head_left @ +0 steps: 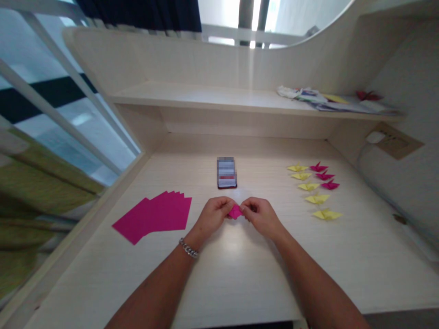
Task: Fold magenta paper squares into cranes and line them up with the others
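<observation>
A small folded piece of pink paper (235,211) is held between both hands over the middle of the desk. My left hand (214,214) pinches its left side, and my right hand (261,214) pinches its right side between thumb and forefinger. The fingers cover its edges, so its exact folded shape is hard to make out. Just beyond the hands lies a phone (227,172) with its screen lit. To the left, several pink paper sheets (156,214) are fanned out. On the right sit several yellow paper cranes (317,198) in a column beside three pink paper cranes (324,176).
A shelf (206,98) runs across the back of the desk, with papers (336,103) and a red folded paper (369,95) at its right end. A white plug (375,137) with a cable sits in the right wall socket. Bed rails (68,100) stand left.
</observation>
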Tool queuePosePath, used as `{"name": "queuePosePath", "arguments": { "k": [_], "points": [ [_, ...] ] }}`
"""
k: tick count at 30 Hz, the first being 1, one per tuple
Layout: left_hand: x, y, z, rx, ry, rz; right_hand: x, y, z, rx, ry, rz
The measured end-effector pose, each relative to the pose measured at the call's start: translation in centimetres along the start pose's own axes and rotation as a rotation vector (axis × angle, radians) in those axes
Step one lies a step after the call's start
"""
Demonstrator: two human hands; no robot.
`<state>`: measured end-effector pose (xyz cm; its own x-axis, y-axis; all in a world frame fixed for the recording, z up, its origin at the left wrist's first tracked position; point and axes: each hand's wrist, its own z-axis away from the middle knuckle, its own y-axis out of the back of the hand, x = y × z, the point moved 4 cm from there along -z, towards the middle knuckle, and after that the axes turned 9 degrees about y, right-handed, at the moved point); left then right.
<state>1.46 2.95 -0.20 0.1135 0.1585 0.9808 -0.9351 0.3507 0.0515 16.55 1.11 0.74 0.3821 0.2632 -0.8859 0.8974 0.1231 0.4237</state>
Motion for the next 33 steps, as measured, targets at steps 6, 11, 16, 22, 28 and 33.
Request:
{"name": "queuePosePath", "arguments": {
  "k": [6, 11, 16, 22, 28, 33],
  "points": [
    [0.0, -0.4, 0.0, -0.013, -0.025, -0.146, 0.1, 0.1, 0.0, -0.010, 0.006, 0.038],
    [0.3, -0.4, 0.5, 0.099, -0.130, -0.358, 0.1, 0.0, 0.0, -0.036, 0.002, 0.059],
    [0.5, -0.7, 0.8, 0.135, -0.175, -0.474, -0.2, 0.4, -0.1, -0.024, -0.010, 0.121],
    [0.5, -0.1, 0.6, 0.124, -0.153, -0.407, 0.3, 0.8, 0.1, -0.084, -0.084, 0.052],
    [0.5, 2.5, 0.1, 0.271, -0.135, -0.259, 2.2, 3.2, 0.1, 0.044, -0.138, -0.044],
    [0.4, 1.3, 0.1, 0.217, -0.120, -0.199, 1.9, 1.3, -0.3, 0.041, -0.103, -0.325]
  ]
}}
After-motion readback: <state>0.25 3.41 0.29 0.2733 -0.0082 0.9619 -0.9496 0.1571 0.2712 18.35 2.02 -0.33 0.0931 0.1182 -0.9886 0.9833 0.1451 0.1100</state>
